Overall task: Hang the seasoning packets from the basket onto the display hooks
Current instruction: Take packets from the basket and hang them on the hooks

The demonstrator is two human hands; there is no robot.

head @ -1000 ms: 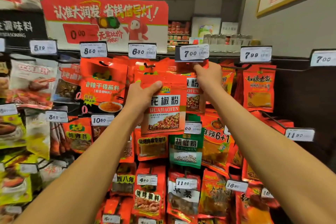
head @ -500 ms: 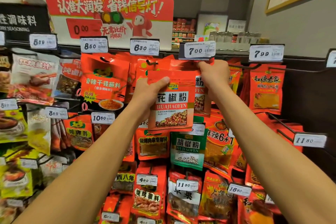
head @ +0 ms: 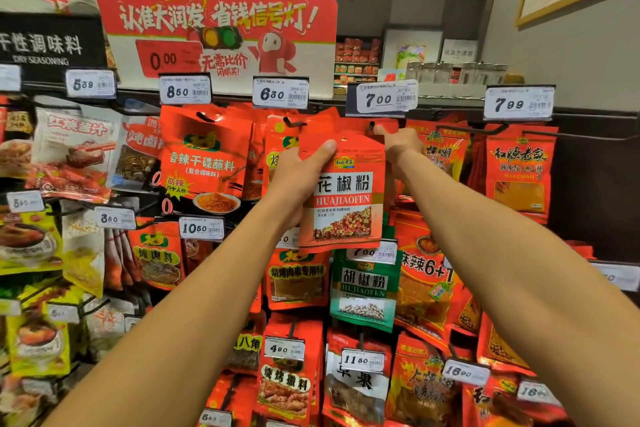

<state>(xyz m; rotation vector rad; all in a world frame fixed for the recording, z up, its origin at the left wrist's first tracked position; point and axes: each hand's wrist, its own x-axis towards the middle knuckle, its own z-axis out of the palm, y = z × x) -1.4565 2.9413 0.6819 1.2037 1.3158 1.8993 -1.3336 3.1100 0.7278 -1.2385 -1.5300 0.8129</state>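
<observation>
A red HUAJIAOFEN seasoning packet (head: 346,198) is held up in front of the display, just below the 7.00 price tag (head: 381,99). My left hand (head: 298,177) grips its left edge, thumb across the top corner. My right hand (head: 401,146) is raised behind the packet's top right corner, fingers at the black hook (head: 372,126) under that tag, where more red packets hang. Whether its fingers pinch anything is hidden. The basket is out of view.
Rows of hanging packets fill the rack: a red dipping-spice packet (head: 207,163) left, a green HUJIAOFEN packet (head: 363,288) below, red packets (head: 516,170) under the 7.99 tag right. A red promo sign (head: 221,35) stands above. A wall is at the right.
The packet and my left hand have shifted slightly right, closer under the 7.00 tag. My right hand stays at the hook. The camera has tilted a little.
</observation>
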